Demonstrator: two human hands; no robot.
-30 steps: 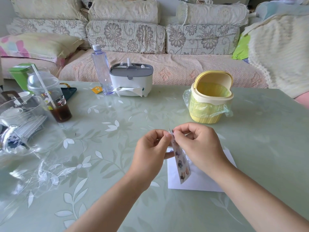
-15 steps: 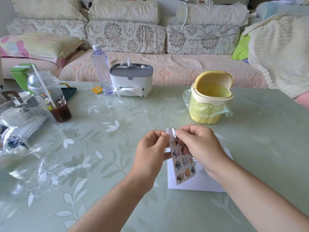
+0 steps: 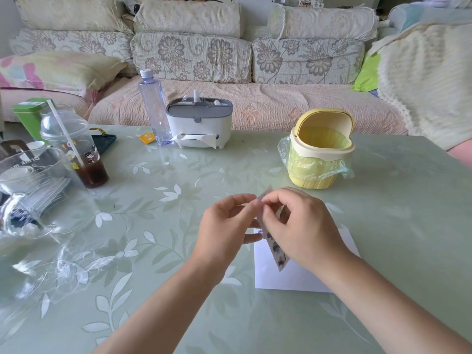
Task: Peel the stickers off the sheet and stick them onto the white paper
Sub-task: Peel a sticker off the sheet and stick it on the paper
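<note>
Green leaf-patterned table [image 3: 153,251] carries the white paper [image 3: 293,279]; over its left edge my left hand [image 3: 222,233] and right hand [image 3: 304,226] both pinch the sticker sheet [image 3: 277,251], seen nearly edge-on, showing small dark cartoon figures.

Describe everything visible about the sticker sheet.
The sticker sheet is a thin, narrow-looking strip printed with small dark and colourful figures. It hangs nearly edge-on, its lower tip over the white paper; contact there cannot be told. The left hand and right hand pinch its top end, and the right hand hides part of it.
</note>
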